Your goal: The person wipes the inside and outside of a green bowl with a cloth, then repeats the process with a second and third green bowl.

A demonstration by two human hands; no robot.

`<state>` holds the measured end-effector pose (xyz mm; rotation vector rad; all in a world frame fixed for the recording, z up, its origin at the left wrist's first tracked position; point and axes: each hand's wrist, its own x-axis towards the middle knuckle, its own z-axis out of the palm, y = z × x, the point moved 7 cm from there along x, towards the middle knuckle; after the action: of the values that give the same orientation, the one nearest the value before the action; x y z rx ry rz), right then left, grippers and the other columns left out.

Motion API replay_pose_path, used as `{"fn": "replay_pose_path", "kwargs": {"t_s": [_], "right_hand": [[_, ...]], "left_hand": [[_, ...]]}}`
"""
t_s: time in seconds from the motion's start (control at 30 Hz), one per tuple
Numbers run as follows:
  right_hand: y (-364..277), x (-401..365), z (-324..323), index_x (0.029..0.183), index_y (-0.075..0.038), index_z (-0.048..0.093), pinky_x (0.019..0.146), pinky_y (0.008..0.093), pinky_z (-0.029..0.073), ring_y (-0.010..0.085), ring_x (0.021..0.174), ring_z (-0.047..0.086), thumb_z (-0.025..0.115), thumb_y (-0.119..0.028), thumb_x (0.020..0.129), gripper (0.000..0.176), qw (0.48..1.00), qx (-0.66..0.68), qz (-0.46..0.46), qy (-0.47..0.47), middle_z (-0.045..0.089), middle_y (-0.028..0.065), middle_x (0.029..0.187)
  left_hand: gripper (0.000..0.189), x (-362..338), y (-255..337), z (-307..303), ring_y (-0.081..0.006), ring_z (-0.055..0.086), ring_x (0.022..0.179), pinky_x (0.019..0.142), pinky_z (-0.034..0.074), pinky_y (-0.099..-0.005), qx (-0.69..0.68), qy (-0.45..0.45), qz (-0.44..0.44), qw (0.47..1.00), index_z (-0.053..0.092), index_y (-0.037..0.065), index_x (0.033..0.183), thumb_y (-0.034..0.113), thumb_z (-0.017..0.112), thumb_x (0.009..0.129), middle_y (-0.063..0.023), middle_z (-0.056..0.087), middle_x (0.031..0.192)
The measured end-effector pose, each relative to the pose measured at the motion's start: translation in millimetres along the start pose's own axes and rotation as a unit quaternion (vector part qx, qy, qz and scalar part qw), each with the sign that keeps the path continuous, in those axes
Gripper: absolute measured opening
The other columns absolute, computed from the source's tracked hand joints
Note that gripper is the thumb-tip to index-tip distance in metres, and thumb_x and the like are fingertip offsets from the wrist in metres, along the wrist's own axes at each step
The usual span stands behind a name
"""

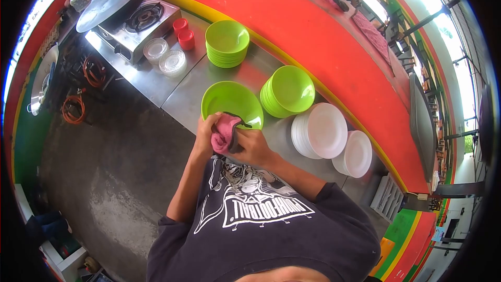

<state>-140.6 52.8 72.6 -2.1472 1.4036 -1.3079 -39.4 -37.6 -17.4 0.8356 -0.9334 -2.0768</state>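
A green plate [229, 99] is right in front of me, its near rim behind a bunched pink cloth [224, 134] with dark edging. My left hand [207, 129] is closed on the cloth's left side, close to the plate's rim. From the right, my right hand [251, 146] has its fingers closed around the cloth, also against the near rim. The cloth and fingers hide where the plate is gripped. Beyond it on the metal counter stand a stack of green bowls [227, 36] and a second green stack [293, 90].
White plates [327, 130] and smaller white dishes [358, 152] are stacked to the right. Leftward are clear dishes [172, 62], red containers [186, 38] and a gas stove [136, 25] with a large metal disc [110, 4]. A red wall [334, 57] borders the counter [180, 99].
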Motion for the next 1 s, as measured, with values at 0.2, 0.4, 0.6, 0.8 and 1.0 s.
{"fn": "replay_pose_path", "kwargs": {"t_s": [0.2, 0.4, 0.6, 0.8, 1.0], "right_hand": [[20.2, -14.6, 1.1, 0.091, -0.004, 0.063, 0.069, 0.0424, 0.054, 0.0325, 0.077, 0.067, 0.083, -0.017, 0.067, 0.034, 0.998, -0.019, -0.019, -0.049, 0.068, 0.0127, 0.086], [17.4, -4.0, 1.5, 0.093, -0.004, 0.065, 0.068, 0.0415, 0.054, 0.0329, 0.075, 0.068, 0.085, -0.02, 0.069, 0.034, 0.999, -0.032, 0.013, -0.016, 0.068, 0.0117, 0.084], [26.5, -0.5, -15.8, 0.095, -0.003, 0.067, 0.066, 0.0351, 0.054, 0.0226, 0.071, 0.069, 0.084, -0.018, 0.074, 0.031, 0.99, 0.08, 0.043, 0.108, 0.069, 0.0088, 0.084], [67.7, -7.8, -45.6, 0.104, -0.001, 0.067, 0.072, 0.029, 0.052, 0.009, 0.078, 0.064, 0.074, -0.016, 0.092, 0.021, 0.88, 0.275, 0.268, 0.279, 0.068, -0.0008, 0.09], [100.2, -25.5, -28.4, 0.118, 0.001, 0.06, 0.084, 0.0277, 0.051, 0.0097, 0.094, 0.063, 0.073, -0.017, 0.094, 0.033, 0.805, 0.366, 0.326, 0.333, 0.066, 0.0034, 0.108]], "left_hand": [[0.045, -0.6, 28.4, -23.8, -0.0186, 0.065, 0.093, 0.073, 0.053, -0.0299, 0.039, 0.048, -0.039, 0.997, 0.057, 0.003, 0.129, 0.031, 0.053, 0.094, -0.0089, 0.065, 0.111], [0.047, 6.9, 16.3, -23.1, -0.0179, 0.065, 0.094, 0.074, 0.054, -0.0292, 0.047, 0.059, -0.058, 0.995, 0.056, 0.005, 0.13, 0.036, 0.053, 0.094, -0.0079, 0.065, 0.112], [0.071, 1.4, 25.2, 0.1, -0.0241, 0.066, 0.105, 0.094, 0.051, -0.0363, 0.011, -0.045, -0.093, 0.995, 0.046, 0.006, 0.147, 0.059, 0.049, 0.1, -0.0159, 0.061, 0.132], [0.077, 5.7, 23.6, -23.3, -0.0251, 0.061, 0.115, 0.099, 0.047, -0.0373, 0.292, 0.031, -0.034, 0.955, 0.043, 0.002, 0.149, 0.064, 0.04, 0.102, -0.0185, 0.058, 0.137], [0.052, 20.4, -12.6, -47.3, -0.0076, 0.062, 0.085, 0.07, 0.048, -0.0257, 0.055, 0.028, 0.068, 0.996, 0.068, -0.001, 0.113, 0.046, 0.044, 0.109, -0.0025, 0.07, 0.098]]}}
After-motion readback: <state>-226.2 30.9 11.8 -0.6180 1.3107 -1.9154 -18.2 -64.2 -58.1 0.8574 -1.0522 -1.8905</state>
